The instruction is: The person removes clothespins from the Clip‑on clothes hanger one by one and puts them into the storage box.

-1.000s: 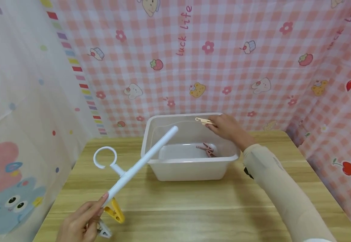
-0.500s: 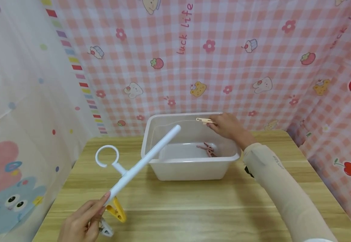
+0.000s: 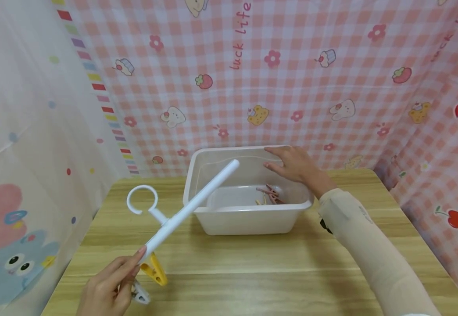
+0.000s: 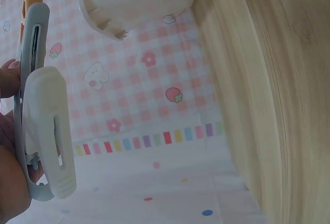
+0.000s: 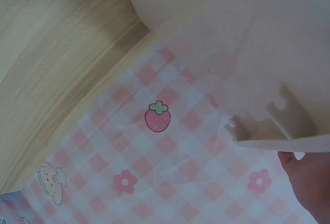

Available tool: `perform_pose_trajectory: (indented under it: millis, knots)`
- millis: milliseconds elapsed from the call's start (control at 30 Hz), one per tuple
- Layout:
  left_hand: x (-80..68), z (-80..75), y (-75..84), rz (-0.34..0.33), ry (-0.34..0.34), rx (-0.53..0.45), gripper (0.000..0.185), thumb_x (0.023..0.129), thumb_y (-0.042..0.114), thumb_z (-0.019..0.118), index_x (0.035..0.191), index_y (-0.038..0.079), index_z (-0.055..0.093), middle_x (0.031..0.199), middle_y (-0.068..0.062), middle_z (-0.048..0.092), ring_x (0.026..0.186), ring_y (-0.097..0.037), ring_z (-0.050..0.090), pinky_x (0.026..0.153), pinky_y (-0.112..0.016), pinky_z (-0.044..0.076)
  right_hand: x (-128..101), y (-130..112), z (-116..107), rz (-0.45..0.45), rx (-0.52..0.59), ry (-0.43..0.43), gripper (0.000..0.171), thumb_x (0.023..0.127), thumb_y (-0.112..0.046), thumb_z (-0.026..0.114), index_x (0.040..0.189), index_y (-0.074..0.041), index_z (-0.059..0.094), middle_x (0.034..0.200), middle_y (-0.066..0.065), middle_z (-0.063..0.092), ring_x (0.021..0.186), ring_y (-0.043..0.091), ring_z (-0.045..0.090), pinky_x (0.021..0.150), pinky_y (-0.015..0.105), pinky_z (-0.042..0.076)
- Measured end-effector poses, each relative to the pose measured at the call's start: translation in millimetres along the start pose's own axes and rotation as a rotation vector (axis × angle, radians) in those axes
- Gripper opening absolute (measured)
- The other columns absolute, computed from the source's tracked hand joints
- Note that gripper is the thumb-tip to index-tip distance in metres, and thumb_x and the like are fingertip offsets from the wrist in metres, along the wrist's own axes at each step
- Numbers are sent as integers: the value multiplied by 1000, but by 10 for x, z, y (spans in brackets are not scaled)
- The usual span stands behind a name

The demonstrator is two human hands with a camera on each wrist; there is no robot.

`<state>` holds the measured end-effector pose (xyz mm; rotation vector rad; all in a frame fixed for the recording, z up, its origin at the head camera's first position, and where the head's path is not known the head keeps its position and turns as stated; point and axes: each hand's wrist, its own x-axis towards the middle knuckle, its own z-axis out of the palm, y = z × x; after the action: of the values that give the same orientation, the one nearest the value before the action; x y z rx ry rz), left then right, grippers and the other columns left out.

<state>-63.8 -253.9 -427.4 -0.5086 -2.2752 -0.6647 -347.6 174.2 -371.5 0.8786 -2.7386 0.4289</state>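
Note:
In the head view my left hand (image 3: 106, 283) pinches the near end of a white clothes hanger (image 3: 191, 206), whose bar slants up to the right with its ring hook on the left side. A yellow clip (image 3: 155, 271) and a pale grey and white clip (image 3: 140, 295) hang by that end. My right hand (image 3: 296, 167) is over the right back part of a white plastic basin (image 3: 248, 223), fingers spread and holding nothing. Inside the basin lie several dusty pink clothespins (image 3: 269, 192) and a cream clothespin (image 3: 261, 201), partly hidden by the front rim.
The basin stands toward the back of a wooden table (image 3: 229, 263). Behind it hangs a pink checked cloth (image 3: 229, 105), with a white printed cloth (image 3: 35, 145) on the left. The hanger's far tip crosses above the basin's left front rim.
My right hand has let go of the cream clothespin, which now lies in the basin, and its fingers have spread. The left hand with the hanger has shifted slightly right and up.

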Motion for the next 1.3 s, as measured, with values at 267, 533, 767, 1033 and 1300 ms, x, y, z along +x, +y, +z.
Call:
perform_pose_trajectory:
  millis: [267, 533, 767, 1033, 1300]
  knots:
    - [32, 30, 2, 29, -29, 4, 57, 77, -12, 69, 129, 11, 72, 84, -2, 71, 59, 13, 31, 48, -5, 27, -198, -66, -235, 98, 141, -45, 65, 103, -51, 49, 159, -20, 37, 159, 15, 44, 145, 42, 44, 121, 60, 33]
    - [117, 82, 42, 72, -53, -9, 37, 97, 4, 58, 130, 14, 71, 84, 0, 71, 58, 13, 34, 47, -5, 29, -488, -234, -558, -61, 226, 81, 61, 104, -42, 53, 156, -14, 41, 159, 15, 45, 146, 42, 41, 120, 63, 31]
    - [243, 160, 114, 118, -85, -34, 47, 108, 40, 37, 132, 16, 70, 86, 0, 68, 57, 11, 26, 48, -5, 29, -788, -593, -542, -340, 63, 231, 65, 104, -57, 45, 150, -12, 50, 149, 13, 57, 138, 35, 51, 112, 60, 40]
    - [407, 313, 281, 187, -160, -88, 42, 98, 3, 60, 136, 19, 67, 91, 0, 70, 61, 8, 32, 52, -4, 31, -920, -1027, -397, -625, -113, 329, 66, 104, -61, 37, 143, -11, 58, 136, 5, 68, 123, 27, 62, 101, 49, 48]
    - [524, 423, 408, 280, -183, -78, 56, 85, -2, 60, 136, 21, 67, 90, 1, 69, 62, 5, 39, 55, -5, 33, -991, -1195, -304, -770, -88, 281, 45, 92, -30, 74, 134, -16, 66, 119, 0, 75, 104, 18, 72, 89, 43, 59]
